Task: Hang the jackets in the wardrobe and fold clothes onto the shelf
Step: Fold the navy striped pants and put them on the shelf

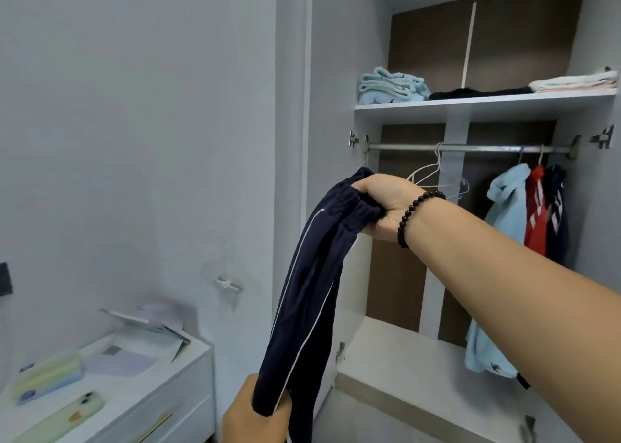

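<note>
In the head view, the right hand (pixel 379 207) sits at the centre of the frame, fingers curled tight round the elastic waistband of a pair of navy trousers (pixel 302 294) with thin white side stripes. A dark bead bracelet (pixel 415 217) circles that wrist. The trousers hang down from this grip toward the bottom centre, where the left hand (pixel 255 412) pinches their lower fold, thumb over the cloth (the rest of that hand is cut off by the frame edge).

Behind, filling the right half, stands the open wardrobe (pixel 336 73). On its shelf (pixel 484 105) in the upper right lie a folded light blue fleece (pixel 391 86), a flat black garment (pixel 480 93) and a pale folded stack (pixel 574 83). Under the shelf runs a metal rail (pixel 470 147); empty white hangers (pixel 433 173) dangle just behind the right hand, and at the right end hang a light blue jacket (pixel 504 214), a red jacket (pixel 536 207) and a navy jacket (pixel 556 214), pressed side by side.

In the lower left, a white table (pixel 174 389) carries a green phone (pixel 64 419), papers (pixel 134 352) and pastel packets (pixel 47 378).
</note>
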`<state>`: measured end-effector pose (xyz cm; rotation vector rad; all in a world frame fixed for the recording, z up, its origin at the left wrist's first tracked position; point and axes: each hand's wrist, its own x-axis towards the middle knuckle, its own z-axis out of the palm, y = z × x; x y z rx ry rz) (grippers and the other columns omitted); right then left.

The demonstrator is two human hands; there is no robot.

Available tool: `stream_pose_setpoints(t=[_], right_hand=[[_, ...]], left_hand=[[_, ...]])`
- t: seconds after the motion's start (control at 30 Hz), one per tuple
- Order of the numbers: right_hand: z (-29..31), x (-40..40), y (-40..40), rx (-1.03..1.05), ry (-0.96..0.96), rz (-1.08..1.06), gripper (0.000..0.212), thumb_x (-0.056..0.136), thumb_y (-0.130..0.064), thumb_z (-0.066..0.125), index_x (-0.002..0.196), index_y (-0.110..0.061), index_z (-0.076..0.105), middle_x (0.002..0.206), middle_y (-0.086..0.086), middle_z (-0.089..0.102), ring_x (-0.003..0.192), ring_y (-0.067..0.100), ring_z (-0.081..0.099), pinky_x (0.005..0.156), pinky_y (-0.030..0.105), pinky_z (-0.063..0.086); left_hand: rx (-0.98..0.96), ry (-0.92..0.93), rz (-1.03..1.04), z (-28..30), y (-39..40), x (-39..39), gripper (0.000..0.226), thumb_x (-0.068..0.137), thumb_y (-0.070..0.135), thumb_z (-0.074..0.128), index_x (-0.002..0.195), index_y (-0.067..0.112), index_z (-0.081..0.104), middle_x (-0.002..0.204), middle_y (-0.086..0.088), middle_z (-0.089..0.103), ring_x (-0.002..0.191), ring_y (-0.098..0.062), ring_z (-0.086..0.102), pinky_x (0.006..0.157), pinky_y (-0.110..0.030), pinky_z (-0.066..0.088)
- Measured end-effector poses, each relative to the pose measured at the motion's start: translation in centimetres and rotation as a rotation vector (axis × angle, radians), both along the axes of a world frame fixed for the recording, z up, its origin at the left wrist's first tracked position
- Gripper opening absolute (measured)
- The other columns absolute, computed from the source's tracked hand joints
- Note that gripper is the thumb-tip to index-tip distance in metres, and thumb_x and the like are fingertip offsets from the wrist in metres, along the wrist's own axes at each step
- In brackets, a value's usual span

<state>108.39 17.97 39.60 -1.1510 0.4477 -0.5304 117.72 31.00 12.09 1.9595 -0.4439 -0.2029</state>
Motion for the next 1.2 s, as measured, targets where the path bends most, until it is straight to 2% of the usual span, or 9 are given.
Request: stream_pose_setpoints(t=[0.1, 0.23, 0.53, 0.67, 0.73, 0.83, 0.97, 1.1, 1.2], right_hand=[[-2.0, -1.5, 4.1, -0.047, 0.032, -0.046, 0.030, 0.094, 0.006, 0.034, 0.068, -0.008, 0.042, 0.038, 0.003, 0.043, 0.021, 0.012, 0.038, 0.027, 0.013, 0.031], [-2.9, -4.4, 9.0, -0.068, 0.101, -0.085, 0.028, 0.094, 0.003, 0.039, 0.068, -0.010, 0.041, 0.046, 0.005, 0.043, 0.023, 0.013, 0.039, 0.027, 0.014, 0.030], [-1.7, -13.2, 14.6, -0.159, 0.149, -0.082, 0.032, 0.098, -0.003, 0.035, 0.069, -0.012, 0.040, 0.043, 0.001, 0.037, 0.027, 0.009, 0.033, 0.026, 0.017, 0.030], [-1.7, -18.9, 15.8, -0.273, 0.299, -0.123, 0.012, 0.096, -0.004, 0.044, 0.095, -0.006, 0.056, 0.081, 0.009, 0.060, 0.069, 0.017, 0.061, 0.067, 0.028, 0.059], [-1.9, -21.9, 15.7, -0.298, 0.328, -0.117, 0.016, 0.095, -0.004, 0.043, 0.085, -0.007, 0.056, 0.067, 0.006, 0.056, 0.053, 0.012, 0.055, 0.052, 0.017, 0.051], [-2.1, -26.5, 15.2, -0.333, 0.390, -0.145, 0.031, 0.095, -0.004, 0.040, 0.067, -0.011, 0.051, 0.053, -0.001, 0.038, 0.042, 0.007, 0.031, 0.047, 0.013, 0.021], [-2.3, -33.4, 14.9, -0.362, 0.558, -0.330, 0.027, 0.092, -0.009, 0.051, 0.068, -0.006, 0.062, 0.068, 0.007, 0.058, 0.058, 0.014, 0.056, 0.063, 0.015, 0.049], [-2.4, -41.2, 15.2, -0.324, 0.674, -0.478, 0.017, 0.092, -0.012, 0.053, 0.077, -0.005, 0.058, 0.064, 0.007, 0.067, 0.059, 0.016, 0.063, 0.062, 0.022, 0.053], [-3.1, -46.2, 15.9, -0.332, 0.694, -0.563, 0.019, 0.094, -0.009, 0.049, 0.076, -0.007, 0.054, 0.060, 0.007, 0.066, 0.049, 0.017, 0.064, 0.052, 0.026, 0.055]], left_hand=[[0.041, -0.041, -0.031, -2.7, 5.2, -0.5, 0.014, 0.099, 0.023, 0.046, 0.112, 0.023, 0.052, 0.108, 0.000, 0.060, 0.102, -0.017, 0.055, 0.093, -0.022, 0.039], [0.088, -0.036, -0.046, -4.7, 12.5, -2.8, 0.027, 0.096, 0.021, 0.051, 0.069, 0.022, 0.047, 0.076, -0.001, 0.053, 0.069, -0.016, 0.051, 0.062, -0.023, 0.040], [-0.159, -0.111, -0.426, -7.0, 18.8, -7.1, 0.044, 0.089, 0.002, 0.056, 0.105, 0.042, 0.062, 0.095, 0.022, 0.070, 0.094, 0.008, 0.062, 0.080, -0.013, 0.048], [-0.174, -0.095, -0.525, -9.2, 20.3, -11.1, 0.050, 0.090, -0.009, 0.045, 0.096, 0.037, 0.065, 0.091, 0.031, 0.068, 0.089, 0.013, 0.061, 0.074, -0.007, 0.047], [-0.197, -0.091, -0.607, -9.7, 20.7, -13.5, 0.060, 0.089, -0.012, 0.043, 0.102, 0.042, 0.065, 0.094, 0.028, 0.069, 0.091, 0.011, 0.062, 0.073, -0.001, 0.043], [-0.195, -0.092, -0.782, -9.6, 20.0, -18.1, 0.070, 0.091, -0.010, 0.045, 0.114, 0.054, 0.062, 0.107, 0.028, 0.067, 0.104, 0.011, 0.059, 0.084, -0.003, 0.044], [-0.127, -0.089, -1.100, -9.4, 17.8, -24.9, 0.072, 0.091, -0.018, 0.037, 0.143, 0.033, 0.044, 0.145, 0.014, 0.047, 0.134, 0.003, 0.039, 0.117, -0.025, 0.027], [-0.066, -0.233, -1.250, -9.5, 16.0, -31.0, 0.088, 0.082, -0.021, 0.034, 0.142, 0.043, 0.034, 0.151, 0.012, 0.038, 0.136, 0.006, 0.031, 0.115, -0.012, 0.018], [-0.050, -0.241, -1.389, -10.3, 14.9, -36.1, 0.089, 0.078, -0.023, 0.031, 0.147, 0.033, 0.036, 0.154, 0.009, 0.035, 0.142, 0.001, 0.026, 0.120, -0.026, 0.016]])
